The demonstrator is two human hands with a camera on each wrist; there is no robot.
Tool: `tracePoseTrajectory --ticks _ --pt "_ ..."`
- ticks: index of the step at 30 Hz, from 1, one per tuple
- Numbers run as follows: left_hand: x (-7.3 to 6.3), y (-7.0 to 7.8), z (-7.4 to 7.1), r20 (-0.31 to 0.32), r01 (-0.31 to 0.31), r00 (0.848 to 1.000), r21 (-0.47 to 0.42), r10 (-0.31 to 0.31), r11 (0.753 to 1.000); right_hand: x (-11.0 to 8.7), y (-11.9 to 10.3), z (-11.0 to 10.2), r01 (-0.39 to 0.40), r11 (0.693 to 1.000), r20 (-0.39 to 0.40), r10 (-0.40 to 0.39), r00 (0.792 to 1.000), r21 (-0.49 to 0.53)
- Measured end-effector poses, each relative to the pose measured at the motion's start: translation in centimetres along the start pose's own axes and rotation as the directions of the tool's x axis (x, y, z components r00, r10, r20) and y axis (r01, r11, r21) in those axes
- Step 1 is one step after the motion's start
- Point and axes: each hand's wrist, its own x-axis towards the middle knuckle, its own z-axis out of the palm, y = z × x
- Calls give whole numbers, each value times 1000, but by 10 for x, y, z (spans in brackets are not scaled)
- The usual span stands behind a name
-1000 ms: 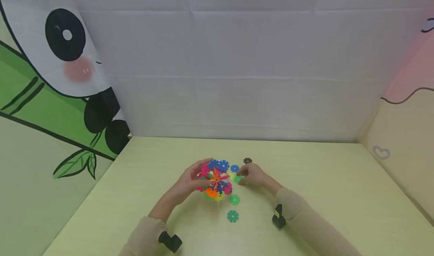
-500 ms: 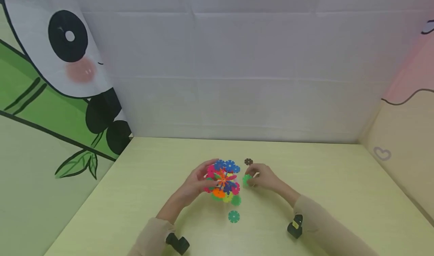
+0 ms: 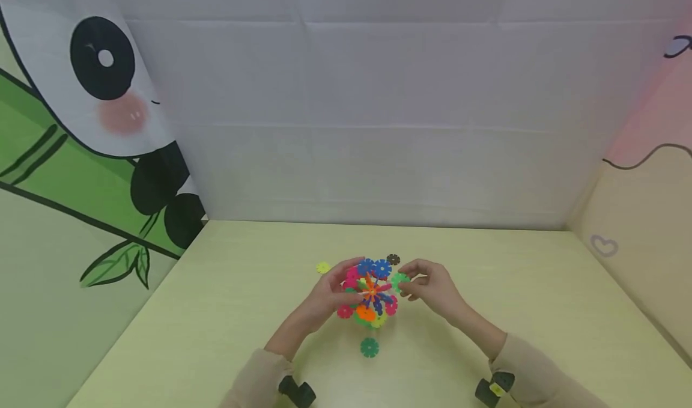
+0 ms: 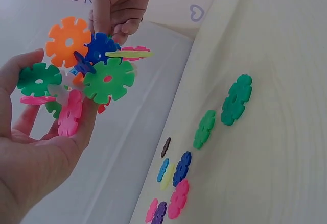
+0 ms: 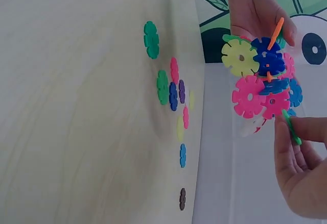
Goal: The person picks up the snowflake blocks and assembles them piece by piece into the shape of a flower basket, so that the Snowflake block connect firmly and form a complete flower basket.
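Observation:
In the head view my left hand (image 3: pixel 330 300) holds a ball-like cluster of interlocked, notched plastic snowflake discs (image 3: pixel 373 291) in pink, blue, orange, yellow and green. Its fingers and thumb curve around the cluster's left side, which the left wrist view shows raised above the table. My right hand (image 3: pixel 439 292) pinches a single green snowflake disc (image 3: pixel 400 280) between thumb and fingers, right at the cluster's right edge. Seen edge-on in the right wrist view, that green disc (image 5: pixel 291 128) stands close beside a pink disc (image 5: pixel 276 101) of the cluster. The right hand hides it in the left wrist view.
Loose discs lie flat on the pale table: a dark green one (image 3: pixel 370 347) nearer the body, a brown one (image 3: pixel 393 259) behind and a yellow one (image 3: pixel 322 267) at back left. The right wrist view shows several more, including a purple disc (image 5: pixel 182 91). A white backdrop (image 3: pixel 378 155) stands behind.
Both hands have moved right, the left carrying the cluster and the right its pinched green disc. The right hand has turned, bringing that disc up beside the cluster. The yellow disc at back left has become visible.

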Motion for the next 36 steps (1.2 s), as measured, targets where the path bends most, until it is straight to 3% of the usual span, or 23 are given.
tracePoseTrajectory --ticks 11,17,23,29,36 --pt "-1 0 6 -31 -32 999 23 33 999 0 -3 -3 45 994 5 -45 999 -97" --pt "-2 -1 7 13 -15 1000 52 14 999 1 -2 -1 79 989 15 -78 997 -123" --pt "-5 2 7 44 -21 999 108 16 994 -1 -4 3 25 998 -81 -30 996 -57" --pt "-9 9 14 10 -58 998 42 57 997 -2 -5 7 18 1000 -161 -17 987 1" --pt "-12 6 18 -20 -85 996 1 85 996 -2 -4 11 -15 1000 -145 16 989 4"
